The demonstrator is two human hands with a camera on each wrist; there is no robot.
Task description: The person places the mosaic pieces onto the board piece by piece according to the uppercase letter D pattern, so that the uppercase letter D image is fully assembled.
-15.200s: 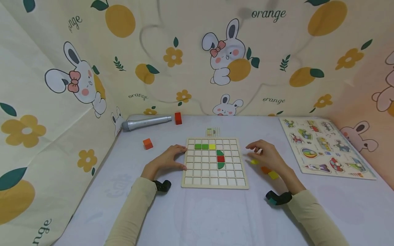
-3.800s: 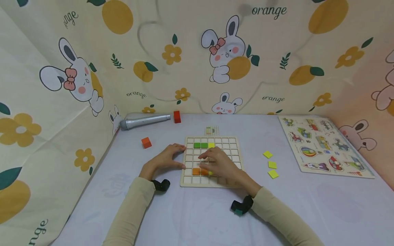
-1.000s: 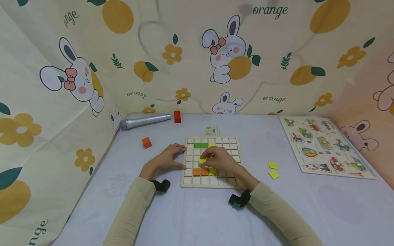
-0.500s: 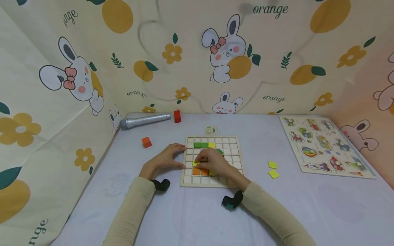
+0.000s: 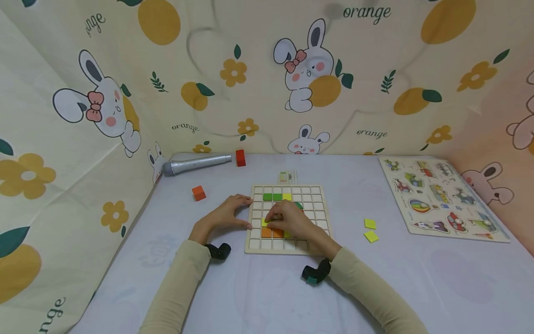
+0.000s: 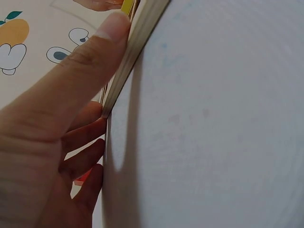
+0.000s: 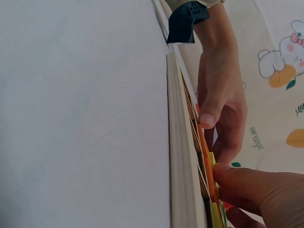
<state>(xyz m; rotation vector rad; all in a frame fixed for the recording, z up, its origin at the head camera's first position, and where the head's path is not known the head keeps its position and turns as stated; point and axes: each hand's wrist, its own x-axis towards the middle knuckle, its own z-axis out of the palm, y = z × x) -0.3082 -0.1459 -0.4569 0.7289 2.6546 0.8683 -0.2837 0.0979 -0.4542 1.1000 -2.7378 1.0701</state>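
A pale grid board lies on the table with coloured tiles in its cells. My left hand touches its left edge, thumb and fingers spread apart; the left wrist view shows the thumb against the rim. My right hand pinches a yellow square tile at a left-side cell, just behind two orange tiles. A yellow piece beside the orange ones is partly covered. Green tiles and a yellow tile sit in a back row. The right hand mostly hides the green and red pieces.
Two loose yellow tiles lie right of the board. A small printed pattern card lies behind it. A silver microphone, an orange block and a red block are at back left. A picture puzzle board lies far right.
Over the earlier frames, orange tiles and a yellow piece came onto the board, and one yellow tile left the table. In the last second the right hand moved it slightly left and nearer; the left hand stayed.
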